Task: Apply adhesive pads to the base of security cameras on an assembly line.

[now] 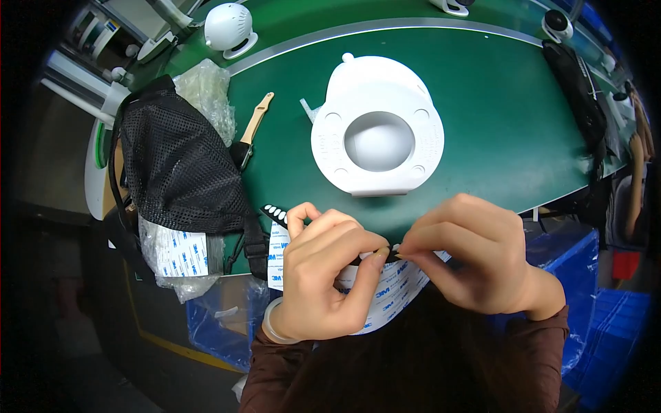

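Observation:
At the table's near edge, my left hand [323,279] is closed in a pinch on a black strip with white oval pads [275,213]. My right hand [475,258] also pinches, its fingertips meeting the left ones at the strip; a tiny pale piece shows there, too small to name. Beneath both hands lies a curved white backing sheet with blue print [389,297], partly covered by my left hand. Beyond them on the green table stands a white round plastic housing [323,148] with a ring-shaped base around an opening.
To the left lie a black mesh bag [182,165], bubble wrap [206,93], a beige-handled tool [258,117] and more printed sheets [180,253] in clear plastic. A white round device [229,29] stands at the back. A black pouch [575,93] lies right; blue crates [613,330] stand below.

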`<state>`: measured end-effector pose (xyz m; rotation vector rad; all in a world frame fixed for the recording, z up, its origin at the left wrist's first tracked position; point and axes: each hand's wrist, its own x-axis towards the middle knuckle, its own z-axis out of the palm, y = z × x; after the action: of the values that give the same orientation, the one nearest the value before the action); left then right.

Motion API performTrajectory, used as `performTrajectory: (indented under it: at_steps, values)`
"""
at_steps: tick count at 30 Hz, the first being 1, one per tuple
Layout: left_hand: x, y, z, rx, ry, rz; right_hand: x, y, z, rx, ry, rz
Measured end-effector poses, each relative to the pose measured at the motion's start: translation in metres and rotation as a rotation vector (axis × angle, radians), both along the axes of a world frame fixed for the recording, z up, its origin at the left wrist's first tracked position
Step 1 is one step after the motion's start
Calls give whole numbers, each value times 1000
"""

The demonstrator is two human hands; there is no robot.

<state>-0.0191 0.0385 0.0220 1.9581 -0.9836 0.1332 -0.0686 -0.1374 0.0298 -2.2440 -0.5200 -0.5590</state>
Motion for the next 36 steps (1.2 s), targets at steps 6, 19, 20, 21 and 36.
performTrajectory:
  at_steps: [6,19,20,21,36]
  values:
    - [0,1,0,-2,5,7,5,-2,2,0,49,47]
    - [6,-14,-27,-182,118,173,28,29,6,-28,5,-294]
    - [7,-15,-28,-190,91,173,30,30,4,-15,-31,-296]
    - [8,-15,-29,-191,94,180,31,30,3,-16,-28,-289]
    - [11,-14,-28,-170,-53,161,36,38,-1,-39,-152,-343]
